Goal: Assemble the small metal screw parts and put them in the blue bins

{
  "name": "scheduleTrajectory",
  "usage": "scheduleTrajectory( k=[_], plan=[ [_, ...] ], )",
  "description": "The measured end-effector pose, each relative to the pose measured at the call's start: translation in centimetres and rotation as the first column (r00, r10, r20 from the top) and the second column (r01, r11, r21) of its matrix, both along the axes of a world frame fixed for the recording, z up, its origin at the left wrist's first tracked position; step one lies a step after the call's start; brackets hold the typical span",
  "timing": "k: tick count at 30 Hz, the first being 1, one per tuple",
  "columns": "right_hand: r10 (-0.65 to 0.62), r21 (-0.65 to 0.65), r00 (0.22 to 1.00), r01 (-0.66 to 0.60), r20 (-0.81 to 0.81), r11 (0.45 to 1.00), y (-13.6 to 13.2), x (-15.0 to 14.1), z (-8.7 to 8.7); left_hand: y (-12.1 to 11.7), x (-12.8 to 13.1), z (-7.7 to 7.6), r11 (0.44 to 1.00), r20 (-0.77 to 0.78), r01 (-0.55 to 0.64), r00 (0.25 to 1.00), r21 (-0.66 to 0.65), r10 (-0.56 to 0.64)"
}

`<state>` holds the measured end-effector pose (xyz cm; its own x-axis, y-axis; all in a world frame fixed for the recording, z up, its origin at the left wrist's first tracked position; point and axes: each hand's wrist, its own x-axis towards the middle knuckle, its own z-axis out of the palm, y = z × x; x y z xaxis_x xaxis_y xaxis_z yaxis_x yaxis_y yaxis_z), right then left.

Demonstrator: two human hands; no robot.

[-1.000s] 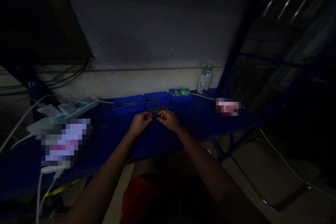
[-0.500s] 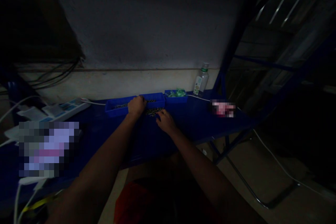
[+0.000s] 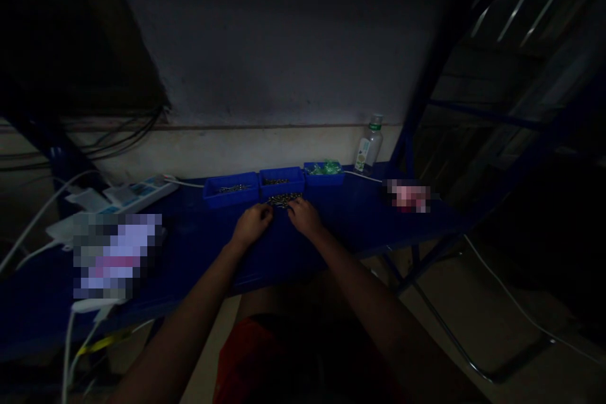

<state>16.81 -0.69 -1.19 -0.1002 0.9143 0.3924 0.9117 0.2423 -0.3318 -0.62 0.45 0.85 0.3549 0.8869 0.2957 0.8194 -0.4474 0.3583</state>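
Observation:
A heap of small metal pieces, like screws (image 3: 279,200), lies on the blue table (image 3: 189,240) in front of three blue bins. Just left of the heap, my left hand (image 3: 252,226) rests with fingers curled together; anything in them is too small to make out. My right hand (image 3: 305,218) reaches the heap's right side, its fingertips bent onto the pieces. Long thin metal pieces lie in the left bin (image 3: 213,197). Small dark metal parts sit in the middle bin (image 3: 281,190), and crumpled green clear plastic in the right bin (image 3: 326,181).
A clear bottle (image 3: 372,146) stands at the back right, near a blurred pink item (image 3: 408,195). To the left are a white power strip (image 3: 146,196) with plugs and cables, and a blurred pale object (image 3: 118,255). Blue frame legs stand at the table's ends.
My left hand came from beside the heap up to the left and middle bins, then back to the heap's left side. The right hand drew slightly away, then moved onto the heap.

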Motion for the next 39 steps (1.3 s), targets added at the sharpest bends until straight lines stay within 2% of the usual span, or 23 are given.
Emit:
scheduleTrajectory(
  k=[7, 13, 23, 30, 39],
  plan=[
    [-0.011, 0.002, 1.0, 0.011, -0.022, 1.0, -0.62, 0.07, 0.18, -0.63, 0.22, 0.02, 1.0, -0.013, 0.027, 1.0, 0.008, -0.027],
    [0.102, 0.033, 0.994, -0.1, -0.043, 0.994, -0.39, 0.42, -0.35, -0.32, -0.13, -0.26, 0.999, 0.013, 0.053, 0.999, -0.014, -0.053],
    [0.104, 0.045, 0.994, -0.102, -0.033, 0.994, -0.8, 0.32, -0.04, -0.61, 0.15, -0.02, 0.993, -0.049, 0.118, 0.992, 0.009, -0.117],
    [0.155, 0.062, 0.987, -0.153, -0.03, 0.986, -0.99, 0.27, -0.02, -0.35, 0.29, -0.23, 0.998, -0.078, 0.068, 0.995, 0.01, -0.067],
    [0.261, 0.096, 0.957, -0.25, -0.125, 0.963, -0.8, 0.44, -0.18, -0.48, 0.19, -0.35, 0.997, -0.137, 0.064, 0.989, 0.047, -0.057]
  ],
)
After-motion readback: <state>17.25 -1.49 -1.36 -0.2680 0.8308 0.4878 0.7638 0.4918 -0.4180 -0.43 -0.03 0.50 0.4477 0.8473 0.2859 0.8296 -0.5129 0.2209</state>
